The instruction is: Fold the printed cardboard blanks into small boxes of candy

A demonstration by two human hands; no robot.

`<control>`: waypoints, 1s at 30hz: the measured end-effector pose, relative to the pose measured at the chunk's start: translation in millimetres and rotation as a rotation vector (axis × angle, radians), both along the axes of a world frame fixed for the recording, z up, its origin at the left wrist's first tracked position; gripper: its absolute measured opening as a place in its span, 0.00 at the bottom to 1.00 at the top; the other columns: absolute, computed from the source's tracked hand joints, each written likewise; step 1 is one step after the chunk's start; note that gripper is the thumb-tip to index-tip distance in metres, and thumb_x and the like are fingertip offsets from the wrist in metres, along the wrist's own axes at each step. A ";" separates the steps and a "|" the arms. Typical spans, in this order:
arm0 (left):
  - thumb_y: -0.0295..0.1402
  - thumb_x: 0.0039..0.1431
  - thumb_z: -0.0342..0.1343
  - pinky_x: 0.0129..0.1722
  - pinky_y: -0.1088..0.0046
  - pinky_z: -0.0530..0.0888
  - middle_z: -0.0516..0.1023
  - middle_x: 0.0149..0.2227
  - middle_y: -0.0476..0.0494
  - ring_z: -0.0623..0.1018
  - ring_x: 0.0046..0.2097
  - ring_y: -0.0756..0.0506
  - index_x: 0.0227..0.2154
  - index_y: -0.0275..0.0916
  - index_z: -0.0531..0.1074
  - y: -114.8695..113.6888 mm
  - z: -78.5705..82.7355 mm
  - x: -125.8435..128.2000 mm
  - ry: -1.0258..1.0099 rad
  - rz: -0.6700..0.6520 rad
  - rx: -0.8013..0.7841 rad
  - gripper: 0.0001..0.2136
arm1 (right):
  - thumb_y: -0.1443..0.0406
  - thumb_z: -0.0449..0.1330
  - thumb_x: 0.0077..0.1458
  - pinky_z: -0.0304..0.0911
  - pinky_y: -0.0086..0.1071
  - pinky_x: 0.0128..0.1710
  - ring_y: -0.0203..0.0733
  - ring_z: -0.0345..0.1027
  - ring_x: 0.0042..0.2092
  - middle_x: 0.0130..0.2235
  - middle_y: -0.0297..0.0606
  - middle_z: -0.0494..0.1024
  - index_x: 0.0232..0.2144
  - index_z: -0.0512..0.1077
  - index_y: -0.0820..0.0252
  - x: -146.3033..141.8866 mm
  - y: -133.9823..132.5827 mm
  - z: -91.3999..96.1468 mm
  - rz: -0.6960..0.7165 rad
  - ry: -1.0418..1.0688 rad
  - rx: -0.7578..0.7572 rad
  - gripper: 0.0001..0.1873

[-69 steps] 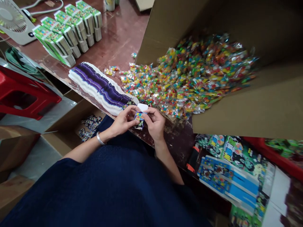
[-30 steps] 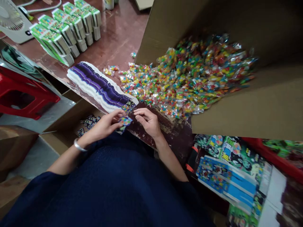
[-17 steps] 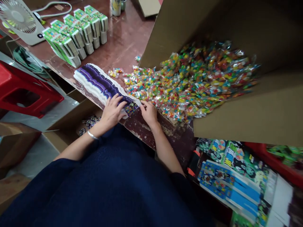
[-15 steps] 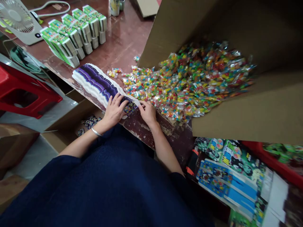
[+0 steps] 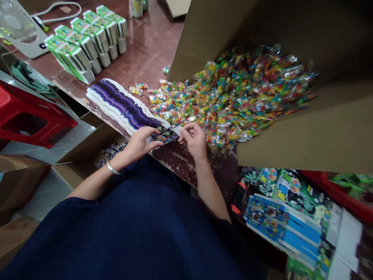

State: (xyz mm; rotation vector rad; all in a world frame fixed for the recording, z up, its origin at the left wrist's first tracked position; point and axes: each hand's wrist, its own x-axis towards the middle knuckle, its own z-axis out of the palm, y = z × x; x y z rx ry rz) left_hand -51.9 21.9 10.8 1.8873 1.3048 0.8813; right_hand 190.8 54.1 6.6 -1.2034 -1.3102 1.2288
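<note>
My left hand (image 5: 140, 142) pinches a flat little card box (image 5: 166, 135) off the near end of the purple stack (image 5: 122, 105), middle left of the frame. My right hand (image 5: 196, 138) curls loosely beside it, holding nothing. The stack lies right at the tabletop (image 5: 145, 50) edge, so a bump could slide it off. The candy packets (image 5: 227, 97) crowd my right; open room is upper left.

I'm holding both forearms forward, wrists close together. My left hand (image 5: 140, 142) is pinching with thumb and fingers; my right hand (image 5: 196, 139) is curling, fingertips pinched.
</note>
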 end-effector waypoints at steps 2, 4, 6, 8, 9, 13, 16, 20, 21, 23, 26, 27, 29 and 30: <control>0.42 0.65 0.64 0.43 0.67 0.79 0.82 0.39 0.44 0.81 0.40 0.45 0.41 0.37 0.77 1.6 17.5 0.5 -0.220 -0.135 -0.268 0.12 | 0.50 0.70 0.57 0.70 0.26 0.23 0.33 0.71 0.23 0.22 0.27 0.76 0.33 0.71 0.54 3.8 -5.3 15.8 0.022 0.022 0.035 0.18; 0.44 0.65 0.64 0.33 0.75 0.74 0.79 0.33 0.48 0.77 0.32 0.50 0.38 0.37 0.76 3.6 28.6 3.5 -0.420 -0.255 -0.509 0.14 | 0.51 0.71 0.58 0.72 0.26 0.24 0.34 0.72 0.23 0.23 0.27 0.77 0.34 0.72 0.54 4.6 -11.3 28.4 0.044 0.016 0.056 0.17; 0.43 0.59 0.70 0.32 0.77 0.73 0.79 0.32 0.48 0.76 0.32 0.52 0.37 0.37 0.76 4.4 31.4 8.8 -0.608 -0.331 -0.674 0.15 | 0.51 0.70 0.59 0.73 0.27 0.25 0.34 0.73 0.24 0.24 0.27 0.76 0.34 0.72 0.54 2.9 -17.6 36.0 0.065 -0.008 0.062 0.16; 0.41 0.53 0.74 0.39 0.73 0.77 0.82 0.37 0.44 0.81 0.37 0.49 0.41 0.37 0.77 3.6 27.7 15.0 -0.785 -0.393 -0.794 0.18 | 0.52 0.68 0.62 0.74 0.28 0.26 0.34 0.74 0.26 0.27 0.28 0.78 0.36 0.73 0.53 0.2 -23.8 39.3 0.074 -0.042 0.082 0.14; 0.41 0.51 0.76 0.44 0.71 0.78 0.83 0.40 0.41 0.82 0.40 0.47 0.43 0.37 0.77 2.8 24.5 17.7 -0.858 -0.411 -0.835 0.21 | 0.53 0.66 0.63 0.75 0.28 0.28 0.35 0.75 0.28 0.31 0.30 0.79 0.39 0.74 0.53 -0.9 -26.8 39.9 0.063 -0.075 0.117 0.12; 0.43 0.50 0.77 0.51 0.66 0.79 0.85 0.48 0.33 0.84 0.46 0.43 0.48 0.36 0.80 0.5 13.3 22.0 -0.980 -0.379 -0.878 0.26 | 0.57 0.64 0.66 0.76 0.34 0.37 0.37 0.75 0.36 0.42 0.36 0.78 0.54 0.77 0.49 -2.8 -38.5 39.3 -0.047 -0.357 0.392 0.16; 0.42 0.51 0.76 0.47 0.68 0.80 0.86 0.45 0.34 0.85 0.44 0.43 0.49 0.36 0.81 1.0 12.1 20.4 -0.939 -0.337 -0.838 0.25 | 0.56 0.63 0.67 0.73 0.35 0.39 0.39 0.72 0.34 0.32 0.31 0.74 0.58 0.77 0.47 -3.1 -44.7 36.0 0.096 -0.449 0.422 0.19; 0.38 0.49 0.76 0.40 0.69 0.80 0.86 0.39 0.38 0.85 0.41 0.43 0.45 0.38 0.83 -0.4 15.0 21.4 -0.857 -0.321 -0.794 0.21 | 0.53 0.66 0.64 0.67 0.32 0.32 0.36 0.66 0.26 0.23 0.24 0.69 0.49 0.77 0.50 -2.0 -43.9 32.0 0.254 -0.318 0.216 0.15; 0.37 0.47 0.77 0.40 0.70 0.80 0.86 0.38 0.39 0.85 0.41 0.43 0.44 0.38 0.83 -1.3 15.4 22.4 -0.843 -0.326 -0.795 0.20 | 0.51 0.67 0.63 0.65 0.31 0.30 0.35 0.64 0.25 0.23 0.24 0.69 0.43 0.76 0.52 -1.4 -42.4 31.9 0.274 -0.281 0.162 0.14; 0.36 0.47 0.77 0.38 0.72 0.80 0.85 0.36 0.42 0.83 0.38 0.45 0.41 0.37 0.83 -2.8 15.4 24.6 -0.835 -0.302 -0.792 0.18 | 0.49 0.69 0.59 0.61 0.30 0.26 0.34 0.63 0.24 0.24 0.25 0.71 0.36 0.72 0.53 -1.0 -39.5 32.3 0.258 -0.215 0.096 0.17; 0.37 0.51 0.75 0.36 0.71 0.80 0.83 0.33 0.45 0.81 0.33 0.49 0.38 0.36 0.82 -3.4 13.7 27.2 -0.877 -0.147 -0.744 0.14 | 0.48 0.70 0.57 0.63 0.29 0.28 0.35 0.65 0.26 0.26 0.26 0.71 0.40 0.71 0.51 -3.5 -38.8 30.1 0.038 -0.155 0.114 0.19; 0.38 0.52 0.74 0.36 0.72 0.80 0.83 0.33 0.46 0.80 0.32 0.49 0.37 0.36 0.81 -3.3 12.7 28.2 -0.890 -0.085 -0.714 0.14 | 0.48 0.71 0.56 0.66 0.30 0.29 0.36 0.68 0.28 0.28 0.27 0.73 0.43 0.72 0.51 -5.5 -39.8 27.8 -0.022 -0.137 0.125 0.20; 0.38 0.52 0.74 0.35 0.73 0.80 0.82 0.32 0.48 0.79 0.31 0.50 0.36 0.36 0.80 -3.9 9.6 31.1 -0.880 0.010 -0.643 0.14 | 0.48 0.72 0.55 0.71 0.31 0.34 0.39 0.74 0.35 0.36 0.33 0.79 0.47 0.73 0.51 -11.1 -43.4 20.6 -0.037 -0.111 0.110 0.24; 0.38 0.52 0.74 0.35 0.74 0.79 0.81 0.31 0.49 0.79 0.31 0.51 0.35 0.35 0.80 -4.9 7.6 33.2 -0.862 0.045 -0.600 0.13 | 0.48 0.71 0.55 0.72 0.32 0.36 0.40 0.76 0.37 0.40 0.35 0.81 0.47 0.74 0.51 -14.5 -45.7 16.4 -0.016 -0.109 0.090 0.23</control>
